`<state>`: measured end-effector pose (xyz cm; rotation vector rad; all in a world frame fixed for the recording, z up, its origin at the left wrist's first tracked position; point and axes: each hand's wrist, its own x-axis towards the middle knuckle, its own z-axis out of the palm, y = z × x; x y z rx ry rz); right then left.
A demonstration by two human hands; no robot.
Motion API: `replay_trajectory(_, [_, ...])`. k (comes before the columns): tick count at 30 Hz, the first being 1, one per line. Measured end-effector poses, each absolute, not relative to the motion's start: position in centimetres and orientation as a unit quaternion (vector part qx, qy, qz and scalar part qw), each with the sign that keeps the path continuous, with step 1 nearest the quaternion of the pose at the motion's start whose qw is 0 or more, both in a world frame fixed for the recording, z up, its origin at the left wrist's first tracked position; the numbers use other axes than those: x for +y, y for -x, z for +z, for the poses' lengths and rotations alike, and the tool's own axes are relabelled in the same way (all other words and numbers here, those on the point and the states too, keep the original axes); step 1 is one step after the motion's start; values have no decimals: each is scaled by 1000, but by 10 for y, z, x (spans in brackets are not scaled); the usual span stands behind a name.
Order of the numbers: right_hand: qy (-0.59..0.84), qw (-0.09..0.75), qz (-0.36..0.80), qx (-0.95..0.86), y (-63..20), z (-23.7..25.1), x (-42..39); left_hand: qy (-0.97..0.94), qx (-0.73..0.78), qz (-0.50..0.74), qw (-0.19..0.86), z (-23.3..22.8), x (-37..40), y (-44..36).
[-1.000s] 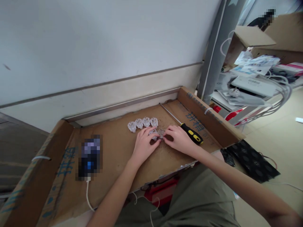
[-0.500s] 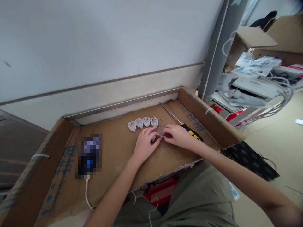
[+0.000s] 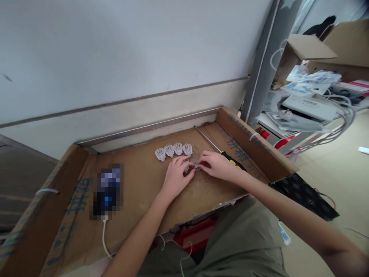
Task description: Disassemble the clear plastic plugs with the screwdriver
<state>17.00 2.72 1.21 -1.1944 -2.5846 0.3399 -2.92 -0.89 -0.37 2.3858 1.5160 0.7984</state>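
Note:
My left hand point(image 3: 175, 177) and my right hand point(image 3: 216, 165) meet over a small clear plastic plug part point(image 3: 193, 164) on a flattened cardboard tray point(image 3: 138, 184). Both hands pinch this part between their fingertips, and the fingers hide most of it. Just behind the hands, a row of several similar clear plug parts point(image 3: 173, 150) lies on the cardboard. A screwdriver point(image 3: 211, 146) with a black and yellow handle lies to the right, its handle partly under my right hand.
A blurred dark device point(image 3: 107, 191) with a white cable lies on the tray's left. A wall rises right behind the tray. At the right stand a grey post point(image 3: 261, 65), cardboard boxes point(image 3: 305, 46), and a shelf with white devices and cables point(image 3: 314, 107).
My right hand has slid slightly left over the screwdriver handle, covering more of it. Both hands stay on the small part.

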Motion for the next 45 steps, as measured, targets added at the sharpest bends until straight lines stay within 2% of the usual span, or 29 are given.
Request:
replay_trajectory(12, [406,101,79,-905,-161,19,25,-807,513,277,89,-2,-7,27])
replay_trajectory(27, [403,148,140,-892,-166,8,32,-798,522,282,103,0,-6,26])
replay_trajectory(34, [384,123,112,-908,-162,16,29,-801,516,282,112,0,-5,29])
replay_trajectory(45, [371,120,136,-911,-166,17,34,-802,512,282,121,1,-5,30])
